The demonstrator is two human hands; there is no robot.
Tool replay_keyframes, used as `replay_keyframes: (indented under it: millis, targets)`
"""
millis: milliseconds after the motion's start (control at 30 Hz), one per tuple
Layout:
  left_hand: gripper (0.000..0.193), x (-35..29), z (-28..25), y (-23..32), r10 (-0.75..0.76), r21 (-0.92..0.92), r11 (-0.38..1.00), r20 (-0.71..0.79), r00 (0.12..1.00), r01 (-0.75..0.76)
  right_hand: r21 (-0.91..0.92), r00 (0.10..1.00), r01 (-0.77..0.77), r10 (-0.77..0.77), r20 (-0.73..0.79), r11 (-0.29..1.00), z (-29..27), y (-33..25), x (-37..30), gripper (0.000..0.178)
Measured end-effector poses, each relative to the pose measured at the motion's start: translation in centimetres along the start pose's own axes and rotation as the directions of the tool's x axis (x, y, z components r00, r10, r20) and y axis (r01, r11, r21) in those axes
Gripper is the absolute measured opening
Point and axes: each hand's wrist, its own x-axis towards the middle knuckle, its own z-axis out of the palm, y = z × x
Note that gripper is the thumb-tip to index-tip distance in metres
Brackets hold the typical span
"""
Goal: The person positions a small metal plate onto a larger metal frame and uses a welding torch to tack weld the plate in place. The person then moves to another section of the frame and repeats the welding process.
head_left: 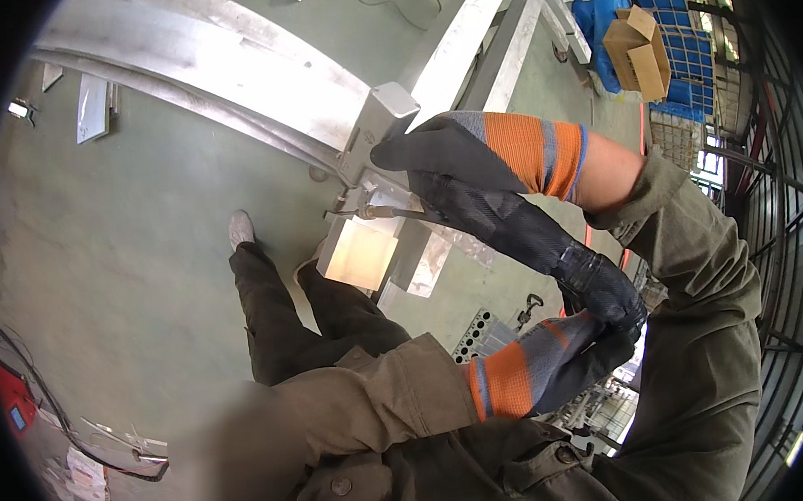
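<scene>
A welding torch [390, 212] points its thin bent neck leftward at the end of a metal frame, close to a grey bracket [376, 131]. My right hand [446, 154], in a grey and orange glove, is closed around the torch's front part, its fingers against the bracket. From there a thick black textured cable sleeve [521, 233] runs down to the right. My left hand [576, 355], gloved alike, crosses my body and is wrapped around the sleeve's lower end. Its fingertips are partly hidden. Whether the tip touches the metal I cannot tell.
Long pale metal beams [220, 58] reach to the upper left and upper right. Below the torch stands a box-shaped metal piece [362, 253]. A perforated block [484, 333] lies lower down. An open cardboard box [637, 52] sits at upper right, a red machine [13, 394] at far left.
</scene>
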Motion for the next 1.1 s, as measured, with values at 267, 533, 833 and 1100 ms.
replay_keyframes:
  millis: [267, 533, 833, 1100]
  targets:
    - [0.034, 0.4, -5.4, 4.6, -0.05, -0.027, 0.998, 0.054, 0.997, 0.052, 0.034, 0.998, -0.068, 0.068, 0.011, 0.997, 0.1, 3.6, 4.1, 0.04]
    - [0.031, 0.9, -6.7, 3.0, -0.11, -0.249, 0.962, 0.031, 0.993, 0.115, 0.276, 0.823, -0.562, 0.561, 0.092, 0.78, 0.4, 4.7, 6.8, 0.029]
    - [0.041, 1.2, -9.3, 3.6, -0.125, 0.106, 0.988, 0.093, 0.988, 0.115, 0.367, 0.647, -0.737, 0.75, 0.141, 0.567, -0.4, 2.7, 7.9, 0.037]
    - [0.044, -14.1, -27.0, -0.1, -0.716, 0.203, 0.632, -0.216, 0.663, 0.748, 0.418, 0.767, -0.606, 0.636, 0.083, 0.677, -0.3, 2.5, 7.0, 0.057]
